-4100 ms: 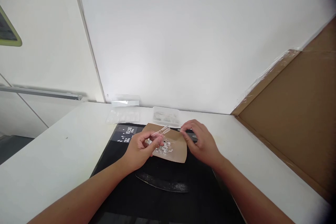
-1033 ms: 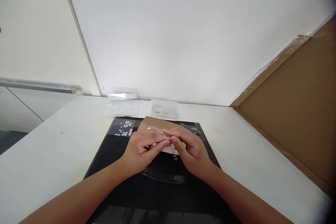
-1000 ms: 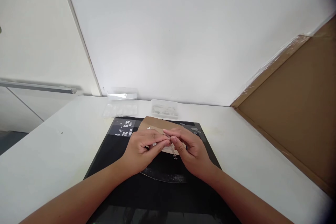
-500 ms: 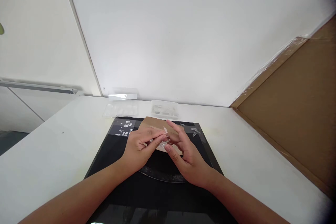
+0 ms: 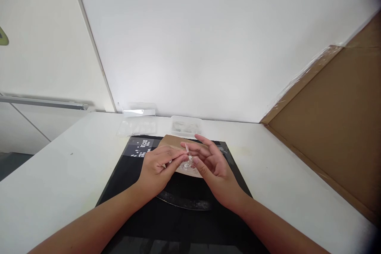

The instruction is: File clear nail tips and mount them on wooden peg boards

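Observation:
My left hand (image 5: 162, 166) pinches a small clear plastic piece (image 5: 187, 149) between thumb and fingertips, above a brown sheet (image 5: 171, 140). To its right, my right hand (image 5: 216, 166) is held with fingers apart, its thumb close to the left fingertips; nothing can be made out in its grasp. Small clear and white bits (image 5: 188, 164) lie between the hands over the sheet, partly hidden by fingers. The brown sheet rests on a black board (image 5: 178, 226), which has a dark curved strip (image 5: 184, 202) across it.
White pieces lie on a dark patch (image 5: 127, 151) at the board's upper left. A clear compartment tray (image 5: 137, 126) and a clear box (image 5: 186, 125) stand at the back of the white table (image 5: 53, 174). A cardboard panel (image 5: 333, 119) rises on the right.
My right hand has shifted slightly right and its fingers have spread away from my left hand. My left hand keeps its pinch. The camera view has tilted slightly upward.

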The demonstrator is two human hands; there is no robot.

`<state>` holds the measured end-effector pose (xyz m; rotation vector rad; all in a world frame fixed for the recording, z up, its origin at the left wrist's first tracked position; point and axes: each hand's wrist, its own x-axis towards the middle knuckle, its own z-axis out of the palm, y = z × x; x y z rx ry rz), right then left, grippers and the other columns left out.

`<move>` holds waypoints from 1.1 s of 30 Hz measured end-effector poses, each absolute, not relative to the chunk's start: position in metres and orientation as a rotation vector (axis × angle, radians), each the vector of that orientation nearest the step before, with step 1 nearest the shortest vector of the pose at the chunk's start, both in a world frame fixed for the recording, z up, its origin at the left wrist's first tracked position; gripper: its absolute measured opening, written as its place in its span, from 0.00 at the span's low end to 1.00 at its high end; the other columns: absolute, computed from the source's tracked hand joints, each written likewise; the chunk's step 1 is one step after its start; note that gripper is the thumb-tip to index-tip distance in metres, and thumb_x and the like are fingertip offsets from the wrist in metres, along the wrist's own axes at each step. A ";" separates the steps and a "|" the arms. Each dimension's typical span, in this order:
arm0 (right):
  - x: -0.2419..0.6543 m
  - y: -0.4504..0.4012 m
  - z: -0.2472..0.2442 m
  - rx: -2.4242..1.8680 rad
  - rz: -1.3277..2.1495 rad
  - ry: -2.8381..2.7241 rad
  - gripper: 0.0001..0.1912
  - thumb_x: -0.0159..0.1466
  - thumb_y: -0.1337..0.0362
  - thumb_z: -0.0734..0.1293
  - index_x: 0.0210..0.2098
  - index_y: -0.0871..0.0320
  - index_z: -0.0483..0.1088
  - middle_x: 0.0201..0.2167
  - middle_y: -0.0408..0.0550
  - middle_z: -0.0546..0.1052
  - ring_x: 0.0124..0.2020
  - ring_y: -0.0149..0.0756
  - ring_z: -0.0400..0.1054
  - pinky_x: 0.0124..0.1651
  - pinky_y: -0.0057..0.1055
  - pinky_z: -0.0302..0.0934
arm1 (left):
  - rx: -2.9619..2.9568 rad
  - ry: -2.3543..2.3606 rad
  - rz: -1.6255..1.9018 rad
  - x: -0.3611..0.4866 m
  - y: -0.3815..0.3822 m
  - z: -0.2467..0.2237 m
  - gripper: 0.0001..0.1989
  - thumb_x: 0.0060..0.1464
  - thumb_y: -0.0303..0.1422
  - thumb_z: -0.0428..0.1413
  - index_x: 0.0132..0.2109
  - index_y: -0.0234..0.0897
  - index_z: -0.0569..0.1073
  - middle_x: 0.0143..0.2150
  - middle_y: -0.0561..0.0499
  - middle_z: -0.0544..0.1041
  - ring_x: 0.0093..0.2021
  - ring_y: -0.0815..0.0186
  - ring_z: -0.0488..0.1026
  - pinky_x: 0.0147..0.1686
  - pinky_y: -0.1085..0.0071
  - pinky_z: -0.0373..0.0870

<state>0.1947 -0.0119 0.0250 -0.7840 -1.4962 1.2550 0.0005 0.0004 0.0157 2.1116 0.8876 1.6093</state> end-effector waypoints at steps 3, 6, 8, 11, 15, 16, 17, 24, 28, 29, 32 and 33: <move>0.196 -0.005 0.023 -0.786 1.262 -1.422 0.28 0.70 0.55 0.69 0.65 0.49 0.59 0.62 0.57 0.74 0.56 0.45 0.75 0.55 0.46 0.72 | 2.116 0.893 1.626 0.000 0.000 0.017 0.08 0.63 0.28 0.63 0.47 0.43 0.84 0.41 0.52 0.86 0.40 0.64 0.82 0.44 0.68 0.79; 0.198 -0.001 0.020 -0.821 1.210 -1.364 0.24 0.70 0.54 0.69 0.61 0.50 0.62 0.59 0.57 0.76 0.55 0.45 0.76 0.51 0.42 0.73 | 2.140 0.885 1.614 0.000 0.000 0.016 0.08 0.63 0.29 0.63 0.47 0.43 0.84 0.41 0.51 0.86 0.40 0.64 0.82 0.43 0.67 0.80; 0.200 0.000 0.018 -0.845 1.172 -1.318 0.19 0.71 0.54 0.68 0.58 0.50 0.64 0.57 0.55 0.76 0.55 0.46 0.76 0.51 0.41 0.73 | 2.162 0.891 1.621 -0.001 0.001 0.016 0.07 0.63 0.30 0.63 0.46 0.43 0.84 0.40 0.51 0.86 0.39 0.64 0.82 0.43 0.67 0.80; 0.202 -0.001 0.020 -0.843 1.114 -1.284 0.14 0.72 0.54 0.67 0.54 0.50 0.65 0.54 0.52 0.75 0.54 0.46 0.77 0.52 0.41 0.71 | 2.173 0.917 1.643 -0.001 0.002 0.014 0.06 0.63 0.30 0.63 0.45 0.43 0.84 0.39 0.51 0.86 0.38 0.64 0.82 0.42 0.67 0.80; 0.201 -0.007 0.026 -0.801 1.012 -1.327 0.09 0.72 0.56 0.67 0.49 0.49 0.66 0.49 0.48 0.76 0.52 0.45 0.78 0.53 0.41 0.71 | 2.136 0.967 1.638 0.000 0.002 0.013 0.06 0.63 0.30 0.63 0.46 0.42 0.84 0.39 0.52 0.86 0.38 0.65 0.82 0.41 0.68 0.79; 0.201 -0.008 0.027 -0.791 0.993 -1.342 0.09 0.72 0.57 0.67 0.49 0.49 0.65 0.48 0.47 0.76 0.52 0.44 0.78 0.53 0.41 0.72 | 2.128 0.975 1.639 0.000 0.002 0.013 0.06 0.63 0.30 0.63 0.46 0.42 0.84 0.38 0.52 0.86 0.38 0.65 0.81 0.41 0.69 0.79; 0.200 -0.009 0.027 -0.780 0.977 -1.359 0.08 0.73 0.57 0.66 0.49 0.49 0.65 0.47 0.47 0.76 0.52 0.44 0.78 0.53 0.42 0.72 | 2.121 0.982 1.639 0.000 0.002 0.013 0.06 0.63 0.30 0.63 0.45 0.42 0.84 0.38 0.52 0.86 0.38 0.65 0.81 0.41 0.69 0.78; 0.195 -0.020 0.023 -0.679 0.936 -1.474 0.09 0.74 0.59 0.64 0.52 0.48 0.64 0.49 0.49 0.75 0.51 0.43 0.78 0.61 0.51 0.70 | 2.093 1.026 1.614 -0.001 0.001 0.014 0.07 0.65 0.30 0.62 0.46 0.43 0.85 0.38 0.54 0.85 0.37 0.67 0.80 0.40 0.70 0.76; 0.193 -0.022 0.022 -0.662 0.925 -1.487 0.08 0.74 0.60 0.64 0.52 0.48 0.64 0.49 0.49 0.75 0.51 0.43 0.78 0.62 0.53 0.70 | 2.063 1.028 1.615 -0.001 0.001 0.014 0.07 0.65 0.30 0.62 0.47 0.44 0.84 0.39 0.54 0.85 0.38 0.66 0.80 0.40 0.70 0.76; 0.193 -0.021 0.022 -0.666 0.915 -1.476 0.08 0.74 0.60 0.65 0.52 0.48 0.65 0.48 0.49 0.75 0.51 0.43 0.79 0.61 0.52 0.71 | 2.056 1.031 1.612 -0.001 0.000 0.015 0.07 0.65 0.31 0.62 0.47 0.44 0.85 0.39 0.54 0.86 0.38 0.66 0.80 0.40 0.70 0.76; 0.195 -0.015 0.021 -0.724 0.856 -1.443 0.07 0.73 0.59 0.67 0.49 0.49 0.65 0.46 0.48 0.76 0.50 0.44 0.79 0.58 0.52 0.72 | 2.036 1.061 1.606 -0.001 -0.001 0.015 0.07 0.65 0.32 0.62 0.46 0.43 0.85 0.39 0.52 0.86 0.38 0.64 0.81 0.40 0.68 0.77; 0.197 -0.011 0.020 -0.758 0.832 -1.441 0.08 0.72 0.58 0.67 0.49 0.49 0.65 0.46 0.48 0.77 0.50 0.44 0.78 0.58 0.51 0.72 | 2.032 1.064 1.608 -0.001 0.000 0.015 0.07 0.65 0.33 0.62 0.46 0.43 0.85 0.39 0.52 0.86 0.38 0.63 0.81 0.39 0.67 0.78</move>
